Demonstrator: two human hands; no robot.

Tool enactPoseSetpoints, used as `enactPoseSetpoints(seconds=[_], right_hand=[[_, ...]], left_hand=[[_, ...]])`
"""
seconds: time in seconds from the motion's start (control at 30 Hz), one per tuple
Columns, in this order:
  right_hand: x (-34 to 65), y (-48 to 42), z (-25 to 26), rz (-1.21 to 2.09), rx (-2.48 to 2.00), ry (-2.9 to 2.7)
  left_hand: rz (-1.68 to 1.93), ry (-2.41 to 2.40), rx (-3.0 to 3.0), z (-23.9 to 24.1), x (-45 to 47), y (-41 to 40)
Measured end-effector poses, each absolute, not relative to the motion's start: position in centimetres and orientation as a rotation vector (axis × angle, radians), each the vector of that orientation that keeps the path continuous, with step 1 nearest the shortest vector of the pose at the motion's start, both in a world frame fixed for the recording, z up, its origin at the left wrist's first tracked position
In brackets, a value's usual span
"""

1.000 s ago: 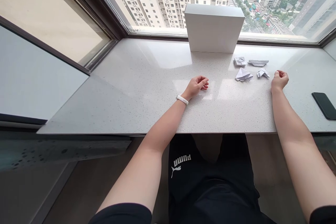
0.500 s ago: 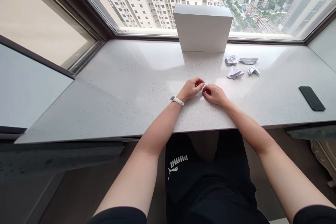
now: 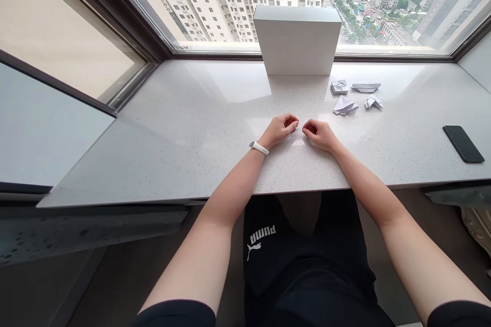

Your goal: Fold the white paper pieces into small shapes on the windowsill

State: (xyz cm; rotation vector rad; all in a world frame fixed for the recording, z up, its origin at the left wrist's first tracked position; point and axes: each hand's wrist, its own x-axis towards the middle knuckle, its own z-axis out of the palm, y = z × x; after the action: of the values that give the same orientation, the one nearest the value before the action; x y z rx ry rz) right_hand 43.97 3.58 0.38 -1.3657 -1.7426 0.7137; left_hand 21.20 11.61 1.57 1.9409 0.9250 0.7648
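Observation:
My left hand [image 3: 282,129] rests on the speckled white counter [image 3: 199,127] with its fingers curled in and nothing visible in it; a white band sits on that wrist. My right hand [image 3: 318,134] lies just to its right, also curled shut, a small gap between the two fists. Several folded white paper figures [image 3: 345,106] lie on the counter to the right and a little farther back, apart from both hands.
A white box [image 3: 297,41] stands upright against the window at the back centre. A black phone [image 3: 463,143] lies flat near the counter's right front edge. A dark window frame borders the left side.
My right hand came from beside the paper figures to the middle, touched my left hand, and now sits slightly apart from it. The view shifted a little.

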Motion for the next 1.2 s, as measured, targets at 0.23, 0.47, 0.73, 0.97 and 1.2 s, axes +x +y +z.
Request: enactPoseSetpoints(seconds=[0.23,0.47,0.73,0.97,1.2], right_hand=[[44.08,3.39,0.54,0.724,-1.373,-1.728],[44.25,3.55,0.47,0.732,-1.386,-1.727],[44.12,3.42,0.45,0.717,-1.373,-1.746],[44.03,3.36,0.58,0.709,-1.382,-1.761],[43.96,3.39,0.57,0.696,-1.370,-1.776]], left_hand=[[0.764,0.919,1.949,1.85,21.17,11.42],[0.760,0.915,1.956,1.92,21.15,11.36],[0.770,0.872,2.064,2.19,21.22,11.12],[0.774,0.861,2.064,2.14,21.15,11.07],[0.778,0.887,1.992,1.58,20.99,11.51]])
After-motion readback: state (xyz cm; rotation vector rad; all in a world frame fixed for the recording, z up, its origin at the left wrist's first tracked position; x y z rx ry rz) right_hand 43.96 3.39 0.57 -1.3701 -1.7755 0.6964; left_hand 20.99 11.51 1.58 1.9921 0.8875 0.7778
